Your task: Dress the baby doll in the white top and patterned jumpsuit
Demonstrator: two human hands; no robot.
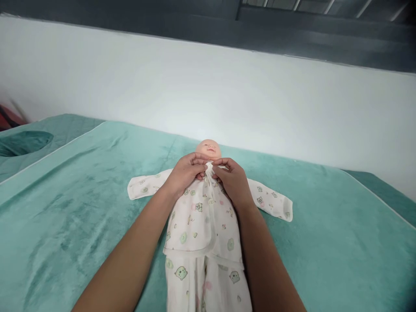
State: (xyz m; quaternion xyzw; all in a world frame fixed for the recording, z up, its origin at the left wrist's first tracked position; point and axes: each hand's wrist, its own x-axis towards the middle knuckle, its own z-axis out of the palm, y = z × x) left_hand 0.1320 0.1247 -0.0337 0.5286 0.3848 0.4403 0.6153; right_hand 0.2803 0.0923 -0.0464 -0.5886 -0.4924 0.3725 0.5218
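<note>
A baby doll [208, 147] lies on its back, its head away from me. It wears a white jacket [198, 225] printed with small animals, and matching trousers [185, 281]. The sleeves stretch out to both sides. At the neckline, my left hand [187, 172] pinches the left edge of the jacket's front opening. My right hand [231, 177] pinches the collar from the other side, close against the left. A bit of bunched white cloth shows between the fingertips. Whether a fastener is between them I cannot make out.
The doll rests on a green velvety cover [81, 208] over a bed-like surface. A round hole [26, 143] opens in the surface at far left. Behind stands a white wall [162, 86] with a dark ledge [130, 21] above. Something red [11, 117] shows at the left edge.
</note>
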